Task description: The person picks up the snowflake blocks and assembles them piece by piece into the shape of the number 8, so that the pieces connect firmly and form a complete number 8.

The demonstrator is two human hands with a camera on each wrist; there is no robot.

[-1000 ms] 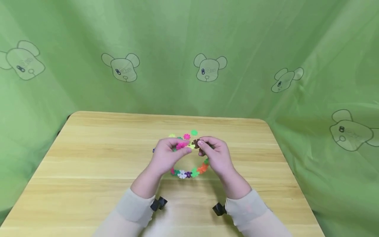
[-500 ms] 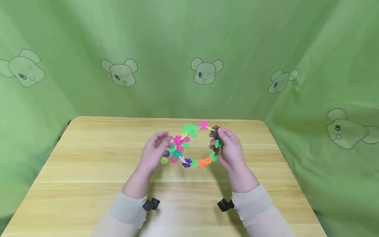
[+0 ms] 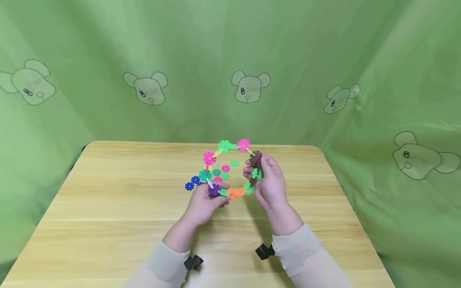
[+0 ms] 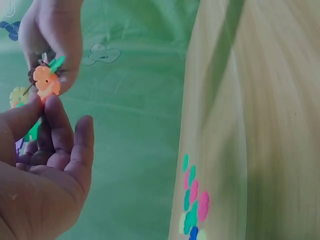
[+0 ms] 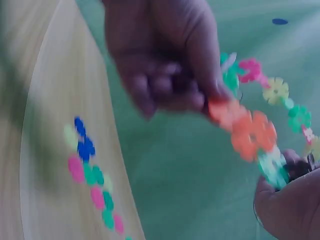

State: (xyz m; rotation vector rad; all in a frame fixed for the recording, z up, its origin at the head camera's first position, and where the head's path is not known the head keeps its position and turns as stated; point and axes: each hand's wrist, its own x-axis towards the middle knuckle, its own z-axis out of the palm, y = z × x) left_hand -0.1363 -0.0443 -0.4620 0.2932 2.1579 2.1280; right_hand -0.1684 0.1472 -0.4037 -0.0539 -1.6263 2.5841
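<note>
Two bare hands hold up a colorful ring [image 3: 243, 145] of flower-shaped pieces, clear of the pale wooden desk [image 3: 126, 196]. The left hand [image 3: 204, 203] pinches the near edge between thumb and fingers at the orange pieces [image 3: 235, 194], beside a purple piece [image 3: 215, 190]. The right hand [image 3: 272, 181] curls around the right side, its thumb on a brown piece [image 3: 256, 156] and its fingers behind the links, a green piece [image 3: 257, 173] showing between.

The pieces run on around the far side through pink, yellow and green, then down the left to a teal piece [image 3: 205, 175] and a thin white piece [image 3: 209, 183], with no plain break in the loop. Whether every slot sits fully home is too small to tell.

Beyond the left hand, spare pieces [image 3: 225, 168] in pink, green, teal and blue lie on the desk, some seen through the middle of the ring. A green curtain [image 3: 201, 36] printed with cartoon animal heads hangs behind.

The step in hand appears to be handling and adjusting a nearly finished or finished loop. The next move would likely call for light pressure at any weak joint, both hands supporting the ring, since a hard twist could pop pieces apart.
</note>
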